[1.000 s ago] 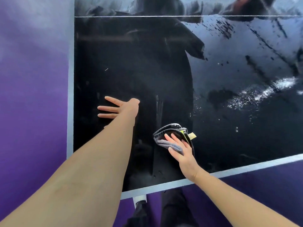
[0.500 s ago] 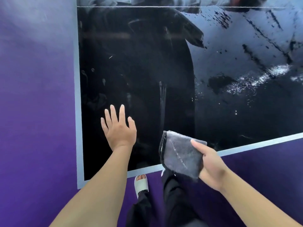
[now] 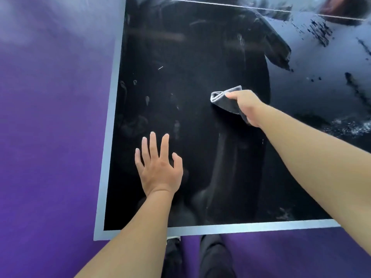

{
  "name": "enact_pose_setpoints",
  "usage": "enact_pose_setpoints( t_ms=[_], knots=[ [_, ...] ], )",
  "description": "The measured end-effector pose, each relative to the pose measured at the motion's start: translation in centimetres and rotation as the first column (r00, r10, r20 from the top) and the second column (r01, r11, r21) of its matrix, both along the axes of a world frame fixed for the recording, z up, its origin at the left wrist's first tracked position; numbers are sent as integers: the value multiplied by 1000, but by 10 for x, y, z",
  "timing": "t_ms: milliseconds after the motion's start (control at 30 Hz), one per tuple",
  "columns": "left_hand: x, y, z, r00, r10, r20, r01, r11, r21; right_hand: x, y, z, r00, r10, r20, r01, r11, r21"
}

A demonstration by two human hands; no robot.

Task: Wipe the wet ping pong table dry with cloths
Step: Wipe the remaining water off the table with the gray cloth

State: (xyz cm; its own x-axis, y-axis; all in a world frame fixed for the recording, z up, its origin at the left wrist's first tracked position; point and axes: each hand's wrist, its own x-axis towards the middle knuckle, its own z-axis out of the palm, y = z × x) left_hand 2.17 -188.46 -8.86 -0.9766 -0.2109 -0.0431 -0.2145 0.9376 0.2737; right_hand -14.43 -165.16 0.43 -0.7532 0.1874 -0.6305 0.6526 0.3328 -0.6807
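1. I see right hand pinching the grey cloth, mid-table, well in from the near edge.
2. Left hand spread flat near the near-left corner, holding nothing.
3. Wet patch lies far-right of the cloth; right hand nearer, I'd judge.

Light was even and fairly bright, w/ no hard shadows on the arms. The table was glossy black; sky glare washed out its upper right, w/ sparkle off water at the right edge. A dark reflection of the person filled the centre. Floor at upper left was smeared by motion blur. Wide-angle bend showed on the table's edges.
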Motion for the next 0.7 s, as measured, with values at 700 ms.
enact_pose_setpoints(
  t_ms=[700],
  knots=[
    [-3, -3, 28, 978, -51, 205, 30, 994, 103, 322, -84, 1, 895, 329, 301, -310, 944, -109]
  ],
)
